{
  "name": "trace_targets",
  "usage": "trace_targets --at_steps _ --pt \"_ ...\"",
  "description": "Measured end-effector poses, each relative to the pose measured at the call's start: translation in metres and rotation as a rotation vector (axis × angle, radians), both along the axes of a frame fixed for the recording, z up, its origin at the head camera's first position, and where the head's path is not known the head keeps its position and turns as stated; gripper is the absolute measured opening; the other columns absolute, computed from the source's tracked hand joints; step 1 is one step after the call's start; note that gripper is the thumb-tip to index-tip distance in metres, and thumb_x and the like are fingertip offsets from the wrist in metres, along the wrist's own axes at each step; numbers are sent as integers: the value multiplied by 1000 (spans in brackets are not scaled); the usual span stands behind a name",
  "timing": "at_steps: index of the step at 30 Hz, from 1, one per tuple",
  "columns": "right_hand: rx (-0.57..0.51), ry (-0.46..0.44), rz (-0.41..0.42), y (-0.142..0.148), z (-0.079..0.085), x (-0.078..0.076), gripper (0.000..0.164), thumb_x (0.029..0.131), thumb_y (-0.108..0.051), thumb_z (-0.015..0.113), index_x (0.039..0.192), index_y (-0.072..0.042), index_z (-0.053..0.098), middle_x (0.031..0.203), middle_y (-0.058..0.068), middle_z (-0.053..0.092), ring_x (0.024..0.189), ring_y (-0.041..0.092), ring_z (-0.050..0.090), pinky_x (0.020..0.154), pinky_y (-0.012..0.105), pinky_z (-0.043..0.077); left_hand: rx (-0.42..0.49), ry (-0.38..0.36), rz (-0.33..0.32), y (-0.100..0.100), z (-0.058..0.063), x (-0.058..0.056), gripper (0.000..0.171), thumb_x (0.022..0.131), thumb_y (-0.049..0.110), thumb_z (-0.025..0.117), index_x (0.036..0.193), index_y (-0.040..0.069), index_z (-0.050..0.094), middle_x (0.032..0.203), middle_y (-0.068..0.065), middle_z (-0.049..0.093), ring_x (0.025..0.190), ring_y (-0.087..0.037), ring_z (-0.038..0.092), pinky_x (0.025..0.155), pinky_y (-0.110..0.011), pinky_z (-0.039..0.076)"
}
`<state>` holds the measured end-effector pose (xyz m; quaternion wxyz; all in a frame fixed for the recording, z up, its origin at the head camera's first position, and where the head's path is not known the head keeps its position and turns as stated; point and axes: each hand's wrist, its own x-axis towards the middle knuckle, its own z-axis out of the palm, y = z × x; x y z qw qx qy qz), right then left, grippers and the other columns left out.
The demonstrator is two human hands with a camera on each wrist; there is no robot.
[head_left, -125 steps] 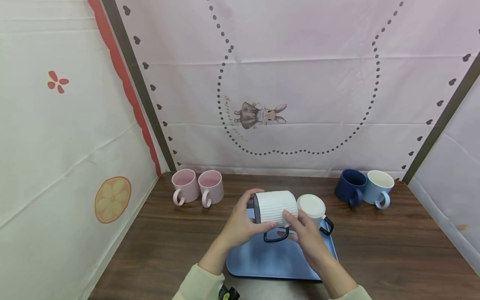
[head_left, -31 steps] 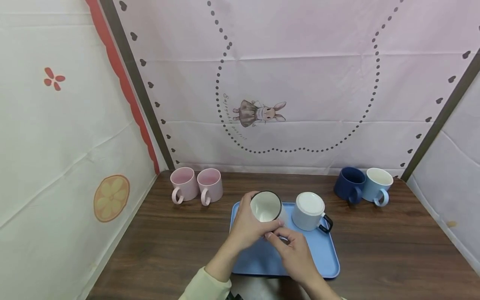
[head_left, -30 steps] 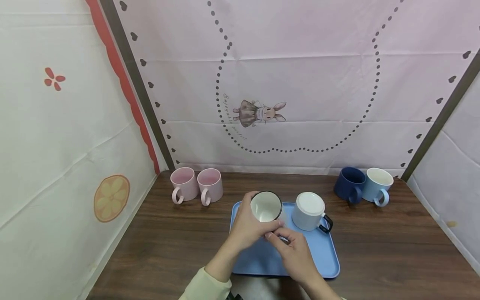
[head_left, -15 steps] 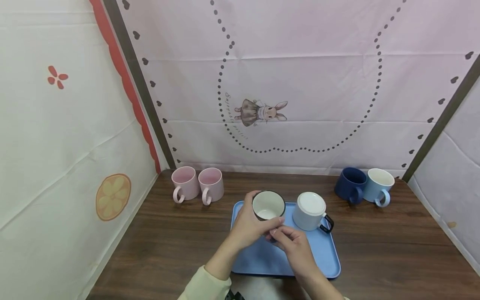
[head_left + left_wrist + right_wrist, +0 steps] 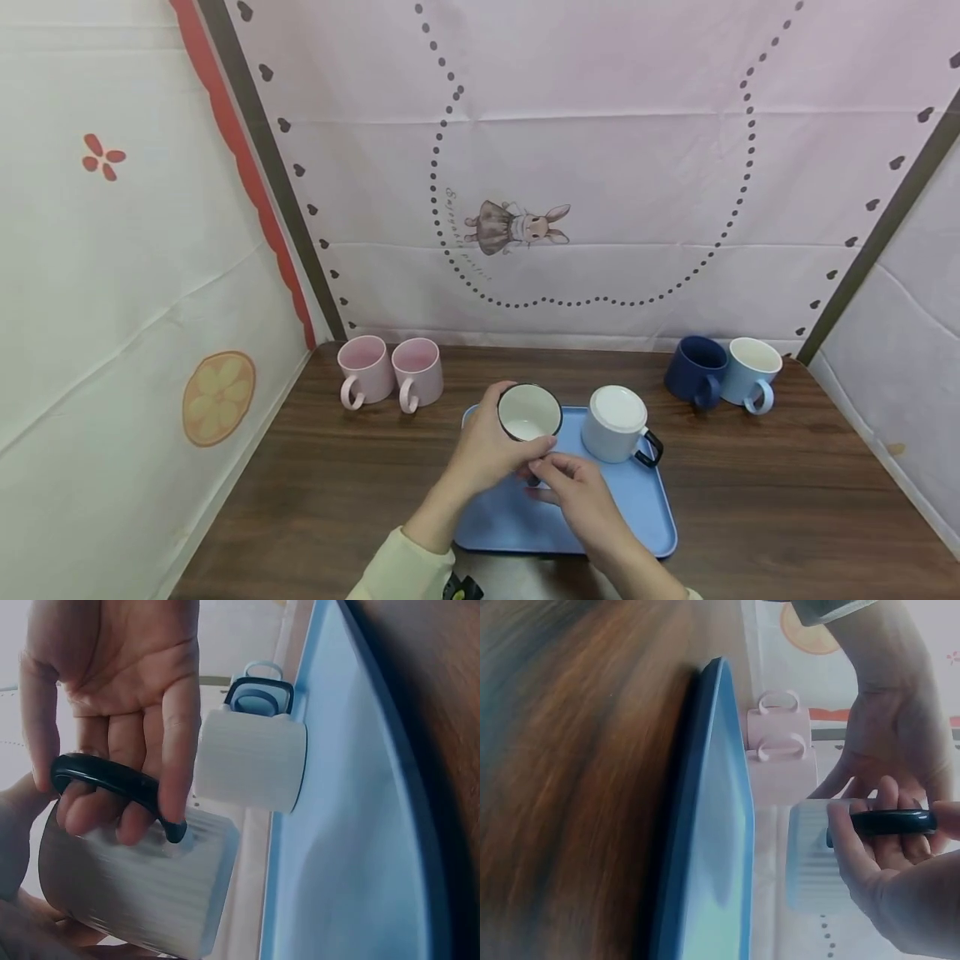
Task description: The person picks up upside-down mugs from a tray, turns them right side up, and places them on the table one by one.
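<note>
A white ribbed mug (image 5: 528, 412) with a black rim is held above the blue tray (image 5: 495, 529), its mouth up and slightly tilted. My left hand (image 5: 483, 450) grips its body from the left side. My right hand (image 5: 581, 496) has its fingers through and around the mug's black handle (image 5: 112, 780), which points toward me. In the left wrist view the mug's base hangs apart from the tray. A matching white mug (image 5: 613, 425) stands upside down on the tray's far right part, its black handle pointing right.
Two pink mugs (image 5: 365, 371) stand side by side at the table's back left. A dark blue mug (image 5: 696, 371) and a light blue mug (image 5: 750, 375) stand at the back right. Patterned cloth walls (image 5: 600, 167) close off the back and sides of the wooden table (image 5: 360, 492).
The held mug lay sideways 4.2 s ago and has since turned mouth up. My right hand has gone from its base to its handle. Over the last second, the right fingers have shifted slightly.
</note>
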<state>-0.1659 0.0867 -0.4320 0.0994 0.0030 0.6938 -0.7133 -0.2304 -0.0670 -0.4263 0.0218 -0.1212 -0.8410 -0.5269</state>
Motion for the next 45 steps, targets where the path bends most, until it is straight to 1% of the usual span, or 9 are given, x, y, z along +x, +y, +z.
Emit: trace_targets --at_steps 5,9,13,20,28,31,34,40,45 --pt "-68 -19 27 1 0 -9 32 102 -16 60 114 13 68 108 13 75 103 17 73 100 39 58 -5 9 -28 -1 -1 -8 92 73 42 91 148 13 46 126 -12 67 108 -27 66 87 -44 55" --pt "-91 -29 3 0 2 -17 32 100 -14 62 114 14 69 105 11 77 103 18 75 100 41 58 18 6 -53 -2 2 -17 93 74 42 90 149 13 44 129 -13 66 111 -27 65 89 -45 54" --pt "-108 -32 -17 -2 5 -26 33 99 -13 64 115 15 70 99 7 78 100 18 76 98 43 59 18 -15 -58 -4 4 -28 94 74 42 90 150 13 43 128 -13 67 109 -26 66 93 -45 54" --pt "-133 -29 -17 -6 9 -44 32 99 -11 64 115 17 70 97 8 79 98 18 76 98 45 59 -30 -57 -49 -10 9 -46 93 77 44 89 149 11 41 130 -13 65 113 -28 65 93 -46 54" --pt "-67 -7 -51 -15 7 -66 28 100 -13 64 112 10 75 102 11 78 104 22 75 98 45 59 -165 -23 5 -16 14 -66 94 75 52 87 152 15 47 135 -13 56 117 -31 58 94 -49 50" --pt "-67 4 -70 -19 4 -75 28 100 -13 64 110 10 75 104 13 78 105 23 74 99 47 58 -157 -34 20 -17 12 -73 96 76 50 87 152 10 45 138 -15 56 122 -33 58 100 -53 50" --pt "-63 11 -92 -25 0 -84 28 99 -13 64 110 10 75 109 15 77 106 23 72 99 46 58 -129 -50 36 -18 10 -80 93 77 48 88 150 8 46 138 -14 60 123 -33 60 103 -53 49" --pt "-71 13 -121 -33 -7 -102 29 99 -10 61 113 14 71 126 25 70 116 29 69 99 46 58 -111 -51 60 -18 6 -96 81 76 45 89 142 13 54 126 -8 68 112 -28 65 96 -47 53" --pt "-73 -16 -125 -37 -11 -115 30 100 -9 60 116 14 70 134 26 65 123 35 65 99 45 58 -123 -71 85 -16 3 -107 88 74 43 90 145 8 51 132 -11 63 117 -30 63 93 -44 57"
